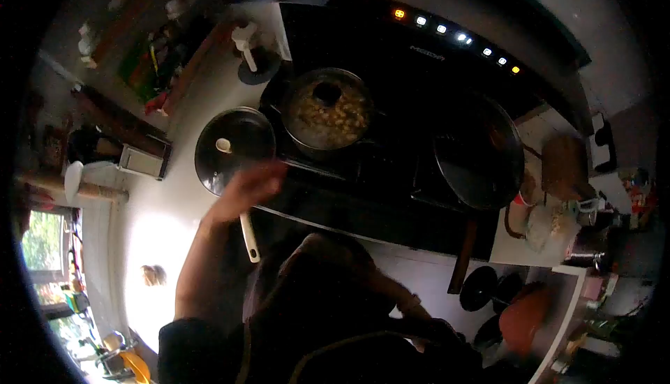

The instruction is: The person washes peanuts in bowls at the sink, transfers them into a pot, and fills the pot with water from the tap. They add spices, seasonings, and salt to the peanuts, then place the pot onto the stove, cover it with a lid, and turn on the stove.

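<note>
My left hand [257, 187], smeared by motion, hangs over the near edge of a round pan [236, 127]. This pan appears to be covered by a glass lid with a cream knob [223, 146]. A cream handle [249, 237] sticks out below my hand; I cannot tell whether the hand touches it. My right hand [322, 246] is dim, held in front of my body near the stove's front edge, with its fingers lost in shadow. On the left burner stands a pot [328, 115] under a glass lid with a dark knob, with pale yellowish pieces inside.
A large dark wok [481, 153] with a wooden handle [460, 258] occupies the right burner. Lit buttons [442, 28] line the panel behind. A white-handled utensil [246, 45] stands at the back left. Bags and containers [551, 223] crowd the right counter.
</note>
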Motion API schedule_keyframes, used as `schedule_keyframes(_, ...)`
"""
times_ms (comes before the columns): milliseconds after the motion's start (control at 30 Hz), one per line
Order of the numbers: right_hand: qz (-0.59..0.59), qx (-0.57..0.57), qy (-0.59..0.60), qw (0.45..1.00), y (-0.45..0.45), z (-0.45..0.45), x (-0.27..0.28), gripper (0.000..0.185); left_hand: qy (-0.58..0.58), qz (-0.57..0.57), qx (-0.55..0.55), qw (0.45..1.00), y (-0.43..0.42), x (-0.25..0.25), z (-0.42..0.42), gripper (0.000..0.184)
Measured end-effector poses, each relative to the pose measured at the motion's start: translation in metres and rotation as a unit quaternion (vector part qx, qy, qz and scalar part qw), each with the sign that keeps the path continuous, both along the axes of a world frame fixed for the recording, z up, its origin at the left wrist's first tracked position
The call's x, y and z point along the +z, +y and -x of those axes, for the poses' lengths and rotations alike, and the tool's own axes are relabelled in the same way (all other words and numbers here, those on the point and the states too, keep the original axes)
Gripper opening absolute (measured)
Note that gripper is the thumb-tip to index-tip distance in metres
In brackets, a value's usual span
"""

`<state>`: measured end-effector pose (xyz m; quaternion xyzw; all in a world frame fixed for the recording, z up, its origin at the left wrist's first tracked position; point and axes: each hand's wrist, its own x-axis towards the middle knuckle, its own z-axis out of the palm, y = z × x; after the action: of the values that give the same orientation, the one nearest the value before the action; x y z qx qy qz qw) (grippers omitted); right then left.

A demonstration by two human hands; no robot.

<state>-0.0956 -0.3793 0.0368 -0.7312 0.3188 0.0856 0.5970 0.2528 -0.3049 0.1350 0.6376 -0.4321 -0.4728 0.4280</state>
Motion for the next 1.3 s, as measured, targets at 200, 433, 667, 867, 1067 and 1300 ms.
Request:
schedule_keyframes(200, 0.027, 0.043, -0.032, 0.998, 0.044, 0.026, -0.022, 0.04, 0.0, -0.185, 0.006, 0.983, 0.234, -0.1, 0.122, 0.045)
schedule_keyframes(433, -0.02, 0.168, 0.002, 0.986, 0.085, 0.066, -0.048, 0.043, -0.151, -0.173, -0.054, 0.972, 0.368, -0.259, 0.198, 0.036)
schedule_keyframes(667, -0.093, 0.107, -0.035, 0.989, 0.158, 0.156, -0.158, 0.038, -0.045, -0.251, 0.077, 0.964, 0.368, -0.277, 0.244, 0.025)
schedule_keyframes(867, 0.154, 0.396, 0.092, 0.901, 0.152, 0.21, -0.027, 0.035, -0.48, 0.166, -0.288, 0.812, 0.259, -0.174, 0.242, 0.026)
schedule_keyframes(1067, -0.113, 0.195, 0.204, 0.953, 0.085, 0.262, 0.048, 0.058, -0.019, 0.333, -0.456, 0.825, 0.112, 0.07, 0.429, 0.051)
schedule_keyframes(1300, 0.0, 0.138, 0.261, 0.955, 0.024, 0.364, 0.078, 0.053, 0.268, 0.187, -0.688, 0.648, 0.053, 0.141, 0.581, 0.032)
